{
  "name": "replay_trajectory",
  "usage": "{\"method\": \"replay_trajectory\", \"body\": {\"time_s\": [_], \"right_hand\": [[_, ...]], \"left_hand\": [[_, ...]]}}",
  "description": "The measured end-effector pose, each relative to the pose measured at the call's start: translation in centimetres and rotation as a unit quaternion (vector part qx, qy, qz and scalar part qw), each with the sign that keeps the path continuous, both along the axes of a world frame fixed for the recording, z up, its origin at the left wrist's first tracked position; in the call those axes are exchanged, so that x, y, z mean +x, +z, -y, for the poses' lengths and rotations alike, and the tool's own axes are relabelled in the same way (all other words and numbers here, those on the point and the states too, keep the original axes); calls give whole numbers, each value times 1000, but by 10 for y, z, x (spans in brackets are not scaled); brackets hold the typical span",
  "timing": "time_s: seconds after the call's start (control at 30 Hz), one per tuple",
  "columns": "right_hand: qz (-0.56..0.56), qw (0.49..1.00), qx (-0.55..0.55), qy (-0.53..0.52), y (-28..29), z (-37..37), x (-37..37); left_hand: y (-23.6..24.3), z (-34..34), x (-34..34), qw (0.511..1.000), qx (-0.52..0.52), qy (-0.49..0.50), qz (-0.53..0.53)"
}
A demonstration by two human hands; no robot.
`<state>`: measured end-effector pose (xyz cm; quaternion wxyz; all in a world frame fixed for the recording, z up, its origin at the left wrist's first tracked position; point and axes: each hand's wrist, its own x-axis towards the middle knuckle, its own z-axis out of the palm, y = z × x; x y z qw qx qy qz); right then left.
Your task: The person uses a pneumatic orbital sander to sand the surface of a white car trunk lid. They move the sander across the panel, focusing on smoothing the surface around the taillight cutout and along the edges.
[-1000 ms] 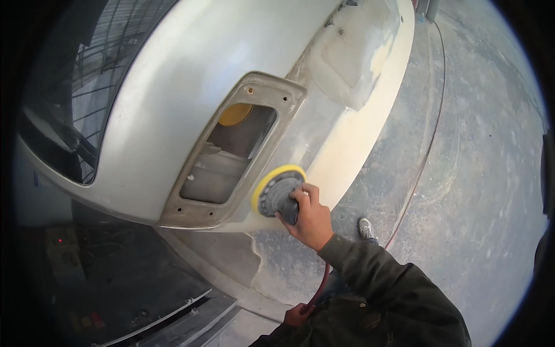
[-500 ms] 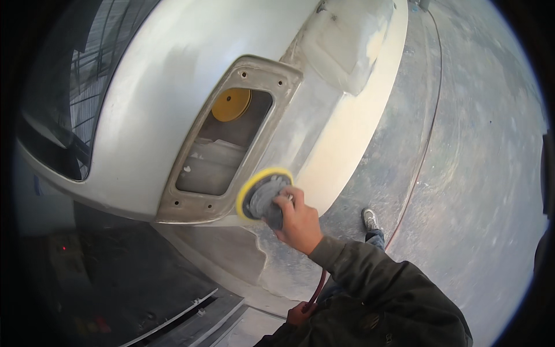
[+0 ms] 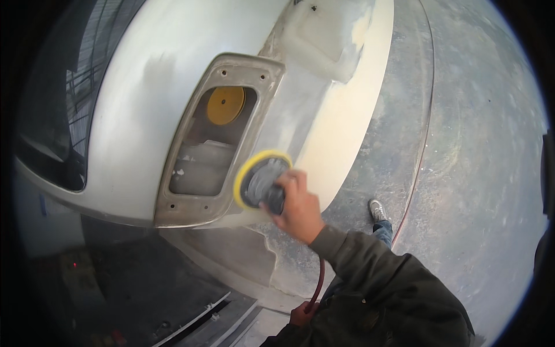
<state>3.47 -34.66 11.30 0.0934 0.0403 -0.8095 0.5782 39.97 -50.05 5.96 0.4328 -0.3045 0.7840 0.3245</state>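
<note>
My right hand point(image 3: 300, 202) is clamped round the dark body of the yellow-rimmed disc sander point(image 3: 263, 179), which sits over the vehicle body panel point(image 3: 338, 133), just beside the framed opening point(image 3: 188, 215). I can't tell whether the pad touches. My left hand point(image 3: 302, 314) is closed round the red hose point(image 3: 321, 280), low by my jacket. I judge this to be the sanding step; the next move calls for a flat pad, light pressure and some slack in the hose.
</note>
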Motion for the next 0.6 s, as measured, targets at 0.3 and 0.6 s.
{"method": "replay_trajectory", "body": {"time_s": [0.3,0.6], "right_hand": [[26,998,53,38,-24,-8,24],[-7,999,31,-2,-8,-6,0]], "left_hand": [[-9,6,-9,999,37,-32,-9],[-3,11,-9,999,20,-27,-6]]}}
